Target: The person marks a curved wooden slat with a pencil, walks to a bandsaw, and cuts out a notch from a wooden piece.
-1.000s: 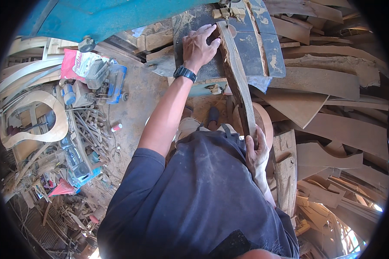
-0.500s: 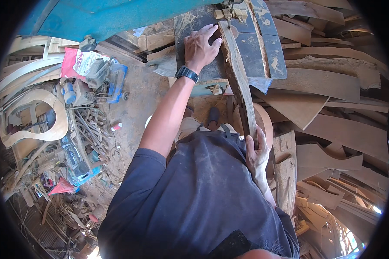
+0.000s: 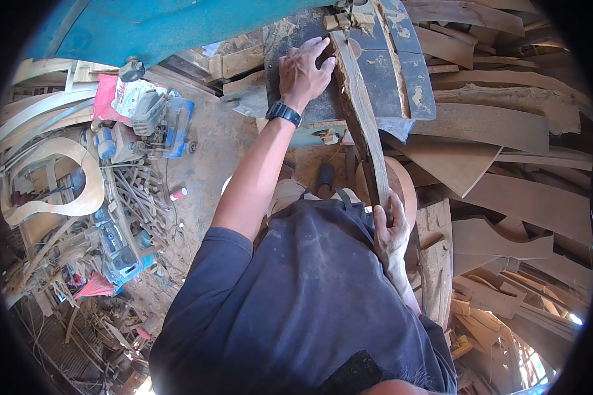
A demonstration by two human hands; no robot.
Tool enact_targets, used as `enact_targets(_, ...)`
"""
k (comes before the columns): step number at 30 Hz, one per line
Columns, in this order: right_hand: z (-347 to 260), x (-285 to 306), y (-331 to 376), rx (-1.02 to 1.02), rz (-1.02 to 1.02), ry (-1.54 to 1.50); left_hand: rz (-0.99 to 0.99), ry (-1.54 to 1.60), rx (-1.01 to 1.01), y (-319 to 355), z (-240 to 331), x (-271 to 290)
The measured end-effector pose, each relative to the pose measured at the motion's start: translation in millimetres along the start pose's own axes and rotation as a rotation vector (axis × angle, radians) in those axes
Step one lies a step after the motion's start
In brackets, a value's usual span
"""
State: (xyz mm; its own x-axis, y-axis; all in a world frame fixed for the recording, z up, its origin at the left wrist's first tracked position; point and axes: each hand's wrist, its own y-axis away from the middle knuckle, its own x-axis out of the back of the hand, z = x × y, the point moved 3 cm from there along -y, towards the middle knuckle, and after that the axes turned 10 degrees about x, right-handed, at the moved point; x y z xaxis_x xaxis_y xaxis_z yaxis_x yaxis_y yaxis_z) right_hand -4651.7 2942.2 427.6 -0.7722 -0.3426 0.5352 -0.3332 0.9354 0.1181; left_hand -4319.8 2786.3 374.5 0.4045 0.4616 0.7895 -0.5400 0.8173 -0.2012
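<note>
Left hand, right hand unmoved | both touching plank | pink-white bag lettered

A plank lies partly on the table at top centre, its upper end beside the left hand, its lower end in the right hand; boards lie at right, a bag upper left.

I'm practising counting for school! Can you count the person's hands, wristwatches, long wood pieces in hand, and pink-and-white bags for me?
Hands: 2, the left hand and the right hand
Wristwatches: 1, a dark wristwatch
Wood in hand: 1 long piece of wood
Bags: 1 pink-and-white bag
Total: 5
</note>
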Motion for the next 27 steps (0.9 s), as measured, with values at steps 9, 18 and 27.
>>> enact_targets(9, 2.1, -0.8, -1.2, -0.034, -0.025, 0.004, -0.009, 0.006, 0.011, -1.1, -0.6, -0.7)
enact_targets(18, 1.5, -3.9, -0.3, 0.016, 0.000, -0.002, -0.013, 0.000, 0.004, -0.4, 1.4, 1.3)
enact_targets(27, 0.3, -5.5, -2.9, 0.001, 0.022, -0.034, -0.013, -0.011, 0.009, -0.8, 0.2, 0.7)
